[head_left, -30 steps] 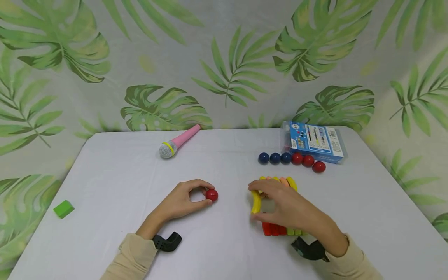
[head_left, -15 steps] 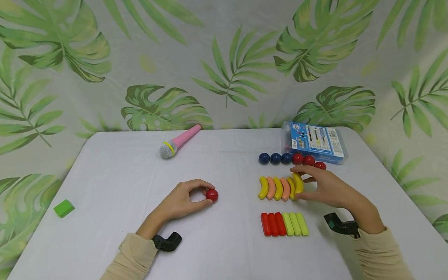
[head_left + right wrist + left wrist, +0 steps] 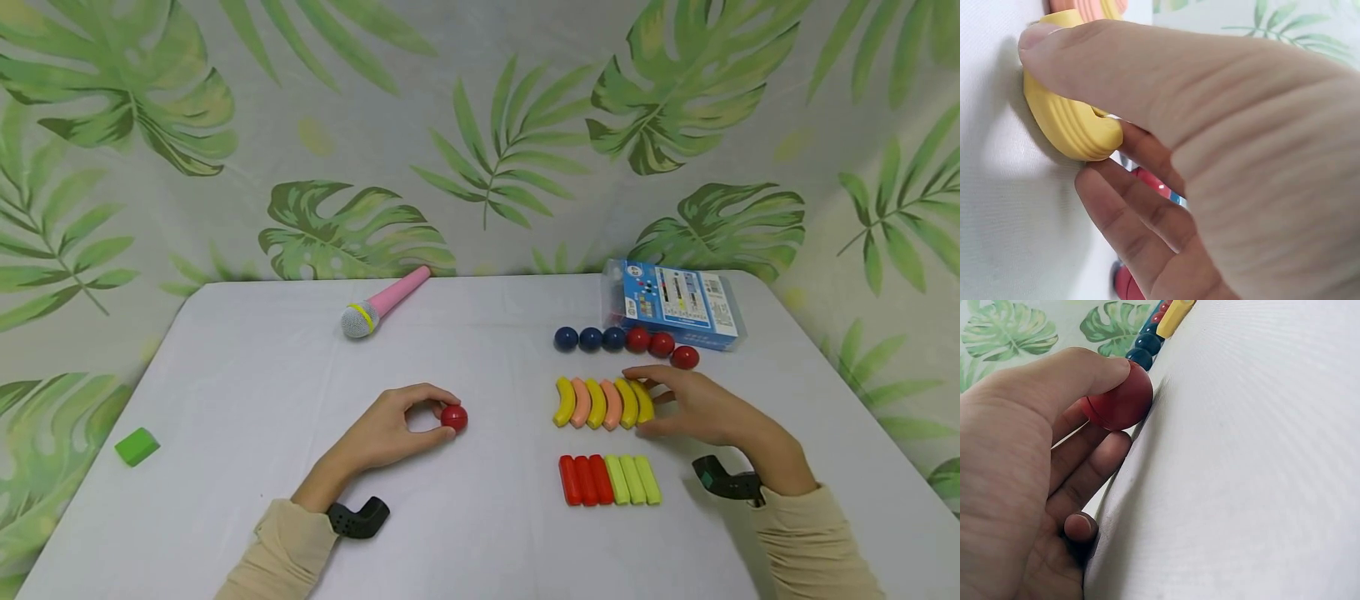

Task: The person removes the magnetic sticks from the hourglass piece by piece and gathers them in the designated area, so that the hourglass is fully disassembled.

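Note:
My left hand (image 3: pixel 393 429) pinches a red ball (image 3: pixel 453 417) between thumb and fingers, down at the white tabletop. In the left wrist view the thumb covers part of this red ball (image 3: pixel 1124 400). At the right end of a row of yellow and pink curved pieces (image 3: pixel 596 404), my right hand (image 3: pixel 701 408) holds the last yellow curved piece (image 3: pixel 643 402) by its two ends. The right wrist view shows that ridged, banana-like yellow piece (image 3: pixel 1075 128) with the thumb over one end and fingers at the other. It lies against its neighbour in the row.
Red and light-green sticks (image 3: pixel 609 481) lie side by side in front. Behind are dark blue balls (image 3: pixel 590 339) and red balls (image 3: pixel 661 344) in a line, near a blue-labelled clear box (image 3: pixel 675 304). A pink microphone (image 3: pixel 386 304) and a green block (image 3: pixel 137 447) lie leftward.
My right hand has carried the yellow curved piece from the row's left side to its right end and lowered it beside the others. The left hand has stayed still with the red ball.

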The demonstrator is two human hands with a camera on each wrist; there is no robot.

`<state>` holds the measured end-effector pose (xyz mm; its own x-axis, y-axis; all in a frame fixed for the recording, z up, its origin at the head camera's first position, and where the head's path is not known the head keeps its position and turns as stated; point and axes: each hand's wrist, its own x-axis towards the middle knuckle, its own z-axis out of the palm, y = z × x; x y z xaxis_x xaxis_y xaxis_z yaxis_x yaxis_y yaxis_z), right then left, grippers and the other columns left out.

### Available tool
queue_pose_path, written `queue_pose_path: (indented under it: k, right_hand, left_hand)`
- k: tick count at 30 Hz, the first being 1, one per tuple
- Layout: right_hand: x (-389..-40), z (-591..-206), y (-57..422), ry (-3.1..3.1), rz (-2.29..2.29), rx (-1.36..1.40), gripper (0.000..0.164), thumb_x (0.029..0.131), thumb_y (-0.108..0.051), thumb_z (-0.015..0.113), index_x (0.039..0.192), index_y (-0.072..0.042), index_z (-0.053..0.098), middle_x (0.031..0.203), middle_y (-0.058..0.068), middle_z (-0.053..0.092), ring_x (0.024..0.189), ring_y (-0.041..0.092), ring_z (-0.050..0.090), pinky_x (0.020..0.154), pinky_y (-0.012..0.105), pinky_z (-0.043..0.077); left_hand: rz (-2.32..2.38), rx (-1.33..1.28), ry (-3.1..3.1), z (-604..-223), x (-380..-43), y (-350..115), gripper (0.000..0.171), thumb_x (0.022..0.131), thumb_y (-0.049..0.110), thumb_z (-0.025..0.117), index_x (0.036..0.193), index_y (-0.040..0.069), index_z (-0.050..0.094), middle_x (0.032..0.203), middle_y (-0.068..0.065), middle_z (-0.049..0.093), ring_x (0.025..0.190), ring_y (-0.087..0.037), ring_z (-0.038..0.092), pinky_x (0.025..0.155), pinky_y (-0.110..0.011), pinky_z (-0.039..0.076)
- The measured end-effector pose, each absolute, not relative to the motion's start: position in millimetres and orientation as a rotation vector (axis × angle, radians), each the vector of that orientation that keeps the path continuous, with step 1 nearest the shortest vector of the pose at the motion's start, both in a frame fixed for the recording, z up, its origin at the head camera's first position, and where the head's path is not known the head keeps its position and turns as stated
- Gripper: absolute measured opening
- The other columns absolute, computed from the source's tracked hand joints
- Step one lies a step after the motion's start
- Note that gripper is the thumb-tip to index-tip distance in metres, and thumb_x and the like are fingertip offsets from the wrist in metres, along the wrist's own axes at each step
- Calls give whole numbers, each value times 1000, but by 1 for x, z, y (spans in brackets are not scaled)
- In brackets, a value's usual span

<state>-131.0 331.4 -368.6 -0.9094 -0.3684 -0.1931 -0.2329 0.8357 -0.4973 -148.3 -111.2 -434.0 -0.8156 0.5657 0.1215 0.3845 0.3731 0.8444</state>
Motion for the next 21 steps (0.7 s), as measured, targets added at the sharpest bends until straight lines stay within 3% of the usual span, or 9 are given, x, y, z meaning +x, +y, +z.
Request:
queue_pose_path:
  k: [11, 16, 21]
  right_hand:
    - [-129, -363, 324, 2784, -691, -497, 79, 81, -26, 90, 147, -5, 53, 143, 18, 58, 123, 38, 58, 96, 56, 55]
    - [-124, -356, 305, 2879, -720, -592, 67, 83, -21, 88, 142, -7, 58, 143, 16, 59, 124, 37, 59, 96, 56, 55]
    - [-116, -356, 273, 2962, -772, -769, 53, 83, -14, 87, 132, -9, 67, 131, 9, 68, 119, 31, 63, 93, 51, 57]
  left_hand:
    - [1429, 882, 2442, -434, -148, -111, 33, 90, 25, 82, 120, 32, 71, 108, 15, 68, 102, -8, 63, 94, -28, 51]
    - [1428, 951, 2473, -434, -149, -111, 35, 89, 27, 83, 122, 28, 74, 111, 13, 66, 103, -9, 61, 90, -28, 51]
    - [1422, 907, 2454, -434, -149, -111, 37, 87, 34, 85, 121, 29, 72, 98, 11, 66, 97, -9, 62, 88, -26, 49]
